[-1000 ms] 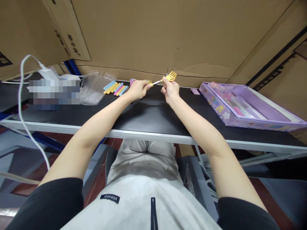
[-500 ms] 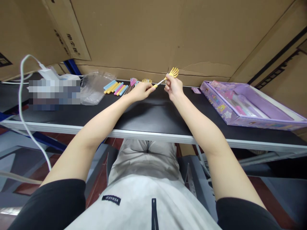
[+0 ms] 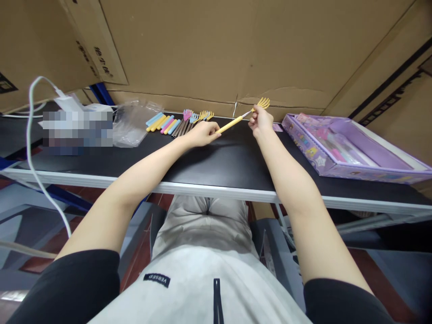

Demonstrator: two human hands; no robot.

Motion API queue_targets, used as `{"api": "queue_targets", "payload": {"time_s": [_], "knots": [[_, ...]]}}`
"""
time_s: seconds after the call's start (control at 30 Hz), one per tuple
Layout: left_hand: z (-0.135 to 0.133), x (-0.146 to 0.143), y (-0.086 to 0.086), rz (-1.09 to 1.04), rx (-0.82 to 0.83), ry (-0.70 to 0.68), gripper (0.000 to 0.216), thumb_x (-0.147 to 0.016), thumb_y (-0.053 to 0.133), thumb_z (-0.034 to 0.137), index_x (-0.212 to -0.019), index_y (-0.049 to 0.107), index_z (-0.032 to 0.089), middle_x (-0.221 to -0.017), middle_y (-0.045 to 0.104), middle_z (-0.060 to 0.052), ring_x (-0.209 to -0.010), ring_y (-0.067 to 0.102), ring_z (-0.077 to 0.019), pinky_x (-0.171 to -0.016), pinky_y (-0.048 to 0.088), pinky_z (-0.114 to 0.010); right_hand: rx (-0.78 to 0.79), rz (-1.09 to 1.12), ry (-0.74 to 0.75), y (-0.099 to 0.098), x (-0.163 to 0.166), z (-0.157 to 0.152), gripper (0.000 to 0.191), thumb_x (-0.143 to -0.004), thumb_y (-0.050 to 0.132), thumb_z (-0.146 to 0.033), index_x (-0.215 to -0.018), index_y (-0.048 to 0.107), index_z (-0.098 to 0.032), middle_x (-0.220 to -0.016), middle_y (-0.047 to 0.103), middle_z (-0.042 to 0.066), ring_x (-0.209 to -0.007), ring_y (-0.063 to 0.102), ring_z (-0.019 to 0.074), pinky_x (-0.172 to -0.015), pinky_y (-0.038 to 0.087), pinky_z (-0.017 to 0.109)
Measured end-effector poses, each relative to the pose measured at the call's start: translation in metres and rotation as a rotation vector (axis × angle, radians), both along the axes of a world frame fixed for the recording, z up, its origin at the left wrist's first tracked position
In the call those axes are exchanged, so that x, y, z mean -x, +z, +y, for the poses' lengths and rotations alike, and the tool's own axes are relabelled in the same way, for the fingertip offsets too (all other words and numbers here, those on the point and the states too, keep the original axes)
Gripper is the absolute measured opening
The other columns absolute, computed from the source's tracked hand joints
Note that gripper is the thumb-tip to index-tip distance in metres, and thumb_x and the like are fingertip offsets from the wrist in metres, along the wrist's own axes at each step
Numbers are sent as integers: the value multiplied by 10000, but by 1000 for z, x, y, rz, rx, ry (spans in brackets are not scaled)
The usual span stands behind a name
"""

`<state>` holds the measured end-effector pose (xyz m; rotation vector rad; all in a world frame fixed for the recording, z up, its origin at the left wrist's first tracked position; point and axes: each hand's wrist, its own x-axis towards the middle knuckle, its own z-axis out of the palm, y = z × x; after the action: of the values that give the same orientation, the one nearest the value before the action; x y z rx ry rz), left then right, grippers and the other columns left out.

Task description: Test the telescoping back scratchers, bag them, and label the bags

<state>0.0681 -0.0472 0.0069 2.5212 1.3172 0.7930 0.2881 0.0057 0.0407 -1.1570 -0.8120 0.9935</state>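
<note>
A yellow back scratcher (image 3: 231,124) with a short metal shaft and a claw-shaped head is stretched between my hands above the black table. My left hand (image 3: 204,134) is closed on the lower end of its handle. Near the claw, my right hand (image 3: 261,120) pinches the other end, with the yellow prongs sticking out past the fingers. Left of my left hand lie several back scratchers (image 3: 194,118) with pink, blue and yellow claws and dark handles. Beside them is a row of coloured handle tubes (image 3: 162,123) in blue, yellow and pink.
A clear plastic bag (image 3: 131,128) lies left of the tubes. A white cable (image 3: 30,135) hangs over the table's left side, by a blurred-out item. On the right rests a purple open box (image 3: 357,148). A cardboard wall (image 3: 216,49) stands behind the table.
My right hand has moved to the right with the claw end. More of the yellow handle now shows between my hands, and my left hand sits slightly lower.
</note>
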Motion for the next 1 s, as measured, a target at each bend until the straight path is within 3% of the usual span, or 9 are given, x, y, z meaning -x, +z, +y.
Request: {"api": "queue_targets", "payload": {"time_s": [0.2, 0.33, 0.47, 0.63, 0.8, 0.9, 1.0], "knots": [[1, -5, -8, 17, -54, 17, 163, -947, 613, 326, -903, 679, 184, -698, 669, -19, -658, 585, -196, -704, 409, -312, 34, -131, 110, -10, 14, -6, 359, -924, 835, -297, -782, 518, -206, -643, 567, -73, -537, 549, 64, -540, 460, 155], [1, -9, -13, 40, -66, 21, 210, -961, 608, 352, -809, 627, 209, -683, 663, -31, -648, 587, -202, -680, 391, -315, 138, -195, 260, -16, 34, -19, 258, -1003, 714, -146, -804, 556, -187, -657, 640, -20, -535, 608, 96, -560, 546, 197], [-1, -17, -17, 79, -63, 59, 258, -981, 622, 351, -764, 628, 211, -703, 700, -67, -694, 651, -241, -703, 410, -335, 188, -308, 330, -18, 50, -33, 283, -988, 652, -35, -755, 572, -172, -572, 620, 8, -476, 595, 115, -484, 534, 197], [-4, -24, -20, 103, -71, 43, 294, -1012, 643, 364, -760, 643, 213, -736, 742, -88, -755, 712, -270, -708, 419, -334, 205, -414, 301, -23, 55, -35, 310, -849, 688, 53, -697, 569, -189, -463, 536, -15, -393, 512, 116, -363, 420, 169], [-6, -25, -20, 179, -98, 10, 179, -1019, 633, 280, -882, 700, 187, -868, 797, -118, -824, 741, -288, -731, 429, -342, 157, -553, 251, -33, 49, -20, 333, -780, 653, 70, -658, 541, -219, -453, 490, -37, -347, 427, 103, -315, 318, 181], [-7, -25, -18, 209, -125, -22, 177, -1016, 611, 234, -864, 690, 192, -832, 785, -103, -810, 735, -279, -731, 426, -343, 130, -753, 211, -38, 39, -11, 329, -807, 655, 25, -636, 537, -231, -462, 499, -19, -389, 454, 131, -378, 405, 226], [-12, -25, -15, 234, -126, -18, 185, -1008, 619, 208, -828, 661, 203, -801, 767, -88, -794, 725, -269, -727, 418, -349, 111, -767, 164, -38, 27, -6, 341, -763, 676, 56, -631, 552, -232, -458, 461, -24, -450, 513, 166, -521, 553, 313]]}}
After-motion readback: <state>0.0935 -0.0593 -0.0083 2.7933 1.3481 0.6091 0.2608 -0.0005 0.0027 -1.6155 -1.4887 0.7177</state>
